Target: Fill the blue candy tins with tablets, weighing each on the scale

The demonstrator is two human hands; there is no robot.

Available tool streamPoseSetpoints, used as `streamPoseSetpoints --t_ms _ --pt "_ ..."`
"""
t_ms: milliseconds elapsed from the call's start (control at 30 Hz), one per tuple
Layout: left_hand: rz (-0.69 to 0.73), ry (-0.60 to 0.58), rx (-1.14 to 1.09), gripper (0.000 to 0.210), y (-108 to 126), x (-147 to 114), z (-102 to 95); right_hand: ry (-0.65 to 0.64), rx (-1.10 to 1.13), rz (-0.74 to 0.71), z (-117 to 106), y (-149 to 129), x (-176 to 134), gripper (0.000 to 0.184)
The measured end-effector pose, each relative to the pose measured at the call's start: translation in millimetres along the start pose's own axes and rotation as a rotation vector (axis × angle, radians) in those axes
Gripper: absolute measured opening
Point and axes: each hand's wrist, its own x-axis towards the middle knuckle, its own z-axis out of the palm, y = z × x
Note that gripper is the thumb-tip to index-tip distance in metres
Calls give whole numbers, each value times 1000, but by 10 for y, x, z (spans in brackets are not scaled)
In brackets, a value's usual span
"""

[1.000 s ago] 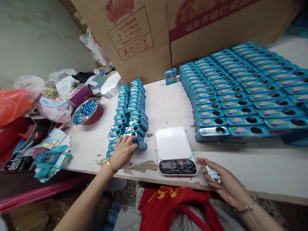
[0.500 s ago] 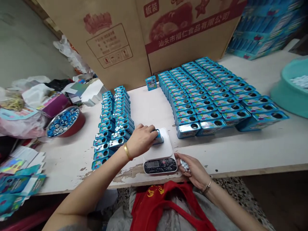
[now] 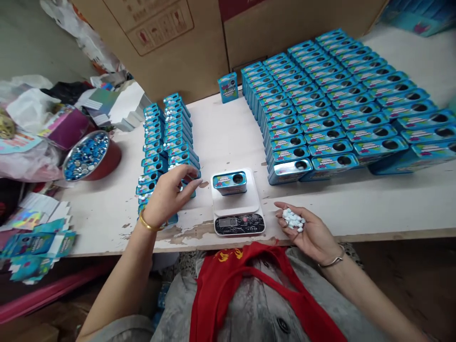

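Note:
On the white digital kitchen scale (image 3: 235, 205) stands a blue candy tin (image 3: 230, 183), upright, the round hole in its top facing up. My left hand (image 3: 169, 194) is to the left of the scale, over the near end of the left tin rows (image 3: 178, 137). Its thumb and fingers are apart, with nothing seen between them; it partly hides the tins below. White candies lie on top of several of those tins. Right of the scale, my right hand (image 3: 313, 235) is cupped palm up, holding a small heap of white candies (image 3: 293, 220).
Several rows of blue tins with open holes (image 3: 327, 111) fill the table's right side. A single tin (image 3: 228, 88) stands by the large cardboard box (image 3: 263, 42). At left are a red bowl of blue and silver caps (image 3: 111, 161), flattened cartons (image 3: 39, 242) and plastic bags.
My left hand has let go of the tin on the scale and moved left to the tin rows. My right hand has moved right from the scale's edge, opening to show the candies. The view tilted down.

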Motion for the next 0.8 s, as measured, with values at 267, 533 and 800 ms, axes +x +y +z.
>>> streamPoseSetpoints --t_ms 267,533,800 --pt "-32 -60 -45 26 -73 -122 106 -62 -111 -26 97 16 -24 20" --pt "60 -3 -96 24 -49 -91 231 -79 -152 -27 194 7 -74 20" --pt "196 58 24 52 115 26 400 -187 -153 -18 417 99 -9 23"
